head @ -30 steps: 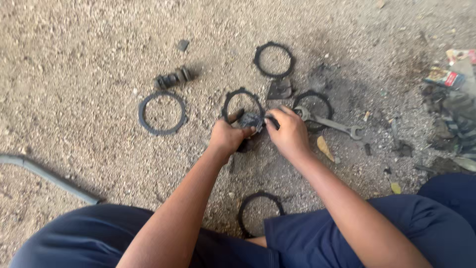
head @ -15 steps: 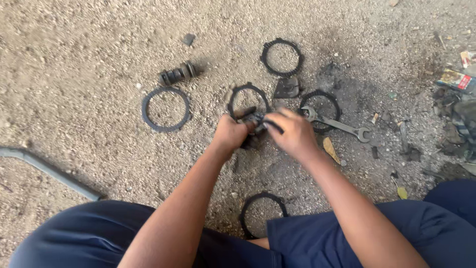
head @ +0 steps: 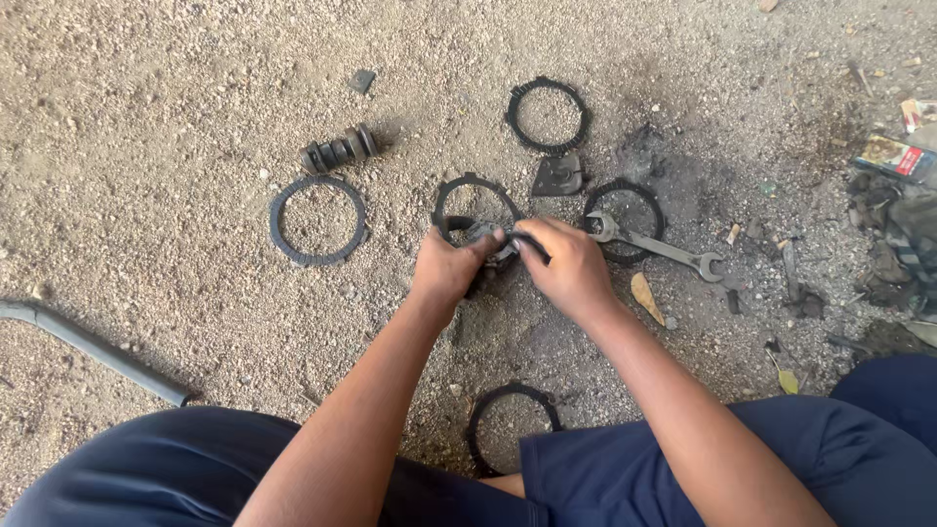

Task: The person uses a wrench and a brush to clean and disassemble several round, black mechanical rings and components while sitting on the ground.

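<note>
Gripping a small dark greasy metal part (head: 491,244) between both hands, we hold it just above the gravel ground (head: 176,98). Our left hand (head: 447,270) curls tightly around its left end; our right hand (head: 569,265) pinches its right end with closed fingertips. A black toothed ring (head: 441,195) lies just behind, and a silver open-ended spanner (head: 656,247) rests to the right.

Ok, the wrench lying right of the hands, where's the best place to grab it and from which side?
Probably the bare middle of the wrench's shank, from above. It lies flat on the gravel, slanting down to the right; its upper-left end rests over a black ring, while its lower-right end lies free on open ground. The right hand is closest to it.
</note>
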